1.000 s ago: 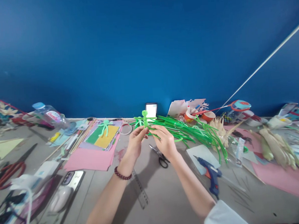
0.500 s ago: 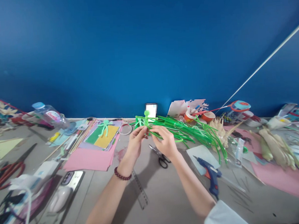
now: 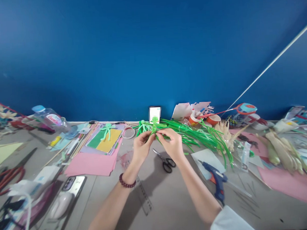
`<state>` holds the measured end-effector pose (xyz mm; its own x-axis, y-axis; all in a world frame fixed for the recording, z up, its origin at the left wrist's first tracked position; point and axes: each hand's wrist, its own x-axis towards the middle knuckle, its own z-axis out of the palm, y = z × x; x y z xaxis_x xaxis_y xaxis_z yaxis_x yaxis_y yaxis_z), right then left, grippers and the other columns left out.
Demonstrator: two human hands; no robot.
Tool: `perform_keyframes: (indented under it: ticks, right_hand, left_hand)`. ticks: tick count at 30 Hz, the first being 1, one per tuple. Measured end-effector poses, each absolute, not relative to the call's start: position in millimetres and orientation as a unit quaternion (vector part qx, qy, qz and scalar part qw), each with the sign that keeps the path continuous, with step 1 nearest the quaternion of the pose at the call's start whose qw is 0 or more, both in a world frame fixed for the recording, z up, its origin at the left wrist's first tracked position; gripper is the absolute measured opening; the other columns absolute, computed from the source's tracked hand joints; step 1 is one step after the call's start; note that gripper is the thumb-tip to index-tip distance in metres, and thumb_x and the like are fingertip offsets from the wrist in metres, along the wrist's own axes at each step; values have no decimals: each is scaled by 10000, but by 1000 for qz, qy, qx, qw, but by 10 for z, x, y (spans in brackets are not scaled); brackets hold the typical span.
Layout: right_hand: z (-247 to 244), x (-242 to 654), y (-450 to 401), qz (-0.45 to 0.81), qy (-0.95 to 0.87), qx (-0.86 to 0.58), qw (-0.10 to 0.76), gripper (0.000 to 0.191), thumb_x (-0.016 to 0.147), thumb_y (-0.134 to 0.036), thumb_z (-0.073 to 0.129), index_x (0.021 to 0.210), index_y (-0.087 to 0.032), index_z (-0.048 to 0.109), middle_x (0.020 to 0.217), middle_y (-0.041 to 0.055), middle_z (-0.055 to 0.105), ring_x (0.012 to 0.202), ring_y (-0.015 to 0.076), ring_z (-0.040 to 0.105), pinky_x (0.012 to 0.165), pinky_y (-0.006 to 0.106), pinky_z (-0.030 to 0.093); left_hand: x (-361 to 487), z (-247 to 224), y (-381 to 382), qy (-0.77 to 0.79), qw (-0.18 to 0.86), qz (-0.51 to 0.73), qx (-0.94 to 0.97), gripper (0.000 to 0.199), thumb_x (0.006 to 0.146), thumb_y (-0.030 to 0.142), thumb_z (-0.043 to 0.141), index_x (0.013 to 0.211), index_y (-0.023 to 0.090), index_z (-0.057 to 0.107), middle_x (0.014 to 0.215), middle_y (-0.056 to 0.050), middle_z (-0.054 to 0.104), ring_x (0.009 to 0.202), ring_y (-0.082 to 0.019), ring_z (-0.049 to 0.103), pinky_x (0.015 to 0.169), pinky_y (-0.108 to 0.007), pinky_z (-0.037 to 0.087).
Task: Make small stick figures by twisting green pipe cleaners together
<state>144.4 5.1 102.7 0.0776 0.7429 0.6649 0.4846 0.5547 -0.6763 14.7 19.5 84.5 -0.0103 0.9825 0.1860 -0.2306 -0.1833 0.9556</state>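
Observation:
A small light-green figure of fuzzy stems (image 3: 154, 127) stands between my fingertips, in front of a small lit screen (image 3: 155, 113). My left hand (image 3: 142, 146), with a dark red bead bracelet at the wrist, pinches its lower left side. From the right, my right hand (image 3: 172, 143) pinches it with thumb and forefinger. Behind my right hand a pile of long green fuzzy stems (image 3: 195, 133) spreads to the right. Another pale green figure (image 3: 107, 131) lies on green and yellow sheets at the left. Black-handled scissors (image 3: 167, 164) rest below my hands.
A clear ruler (image 3: 144, 197) lies near my left forearm. On the right are a blue glue gun (image 3: 217, 183) and dried husks (image 3: 284, 149). Pink paper (image 3: 90, 163), a phone (image 3: 77, 184), a bottle (image 3: 52, 118) and red-handled scissors (image 3: 12, 177) lie left.
The green figure has moved slightly down and to the right between my fingertips. Both hands have shifted a little, and the other green figure behind them shows more.

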Motion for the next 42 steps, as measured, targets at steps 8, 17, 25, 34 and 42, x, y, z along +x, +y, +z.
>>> perform_keyframes:
  ticks: [8, 17, 25, 34, 42]
  right_hand:
    - [1037, 1432, 34, 64, -685, -449, 570, 135, 817, -163, 558, 779, -212, 678, 768, 55, 679, 776, 197, 625, 720, 319, 516]
    - [1054, 1481, 49, 118, -696, -446, 551, 131, 827, -173, 560, 792, -207, 682, 788, 54, 690, 769, 191, 637, 714, 306, 509]
    - [1041, 1485, 52, 120, -698, -445, 548, 130, 826, -179, 555, 786, -206, 676, 783, 53, 689, 753, 188, 633, 704, 306, 508]
    - [973, 1454, 91, 159, -671, -450, 568, 136, 810, -185, 551, 744, -200, 668, 765, 47, 689, 739, 183, 642, 717, 303, 520]
    - [859, 1441, 171, 306, -585, -474, 582, 134, 751, -278, 601, 723, -168, 674, 754, 52, 698, 696, 185, 650, 658, 290, 529]
  left_hand:
    - [125, 904, 121, 458, 358, 578, 573, 123, 722, 290, 681, 791, 193, 714, 758, -37, 690, 695, -164, 598, 657, -263, 447]
    - [104, 950, 99, 449, 346, 572, 593, 96, 740, 272, 665, 777, 200, 718, 737, -33, 684, 670, -164, 581, 637, -254, 420]
    - [109, 957, 97, 443, 361, 580, 580, 84, 717, 275, 681, 743, 204, 719, 718, -31, 681, 658, -170, 568, 627, -259, 407]
    - [116, 912, 115, 451, 316, 568, 612, 87, 743, 275, 650, 750, 204, 699, 708, -26, 657, 643, -156, 548, 592, -241, 385]
    - [120, 880, 134, 450, 318, 560, 619, 102, 764, 272, 621, 768, 192, 685, 720, -29, 641, 662, -152, 547, 593, -236, 384]
